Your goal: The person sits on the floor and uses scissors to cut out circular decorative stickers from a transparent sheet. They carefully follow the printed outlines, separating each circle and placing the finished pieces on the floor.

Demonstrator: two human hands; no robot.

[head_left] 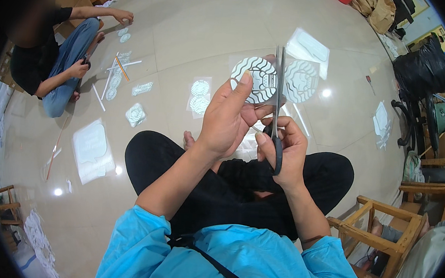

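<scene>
My left hand [225, 119] pinches a clear plastic sheet between thumb and fingers. On this sheet are two round white decals with wavy stripes: the left decal [256, 75] sits under my thumb, the right decal [302, 81] lies beyond the blades. In my right hand [291, 156] is a pair of scissors [279, 94] with black handles, fingers in the loops. Its long blades point away from me and cross the sheet between the two decals, nearly closed. Whether they have cut through it I cannot tell.
On the tiled floor lie a small sheet of round decals [199, 97], a white cut-out in clear film [94, 148] and another packet [309, 45]. A person [57, 60] sits at the left with scissors. A wooden stool [380, 238] stands at the right.
</scene>
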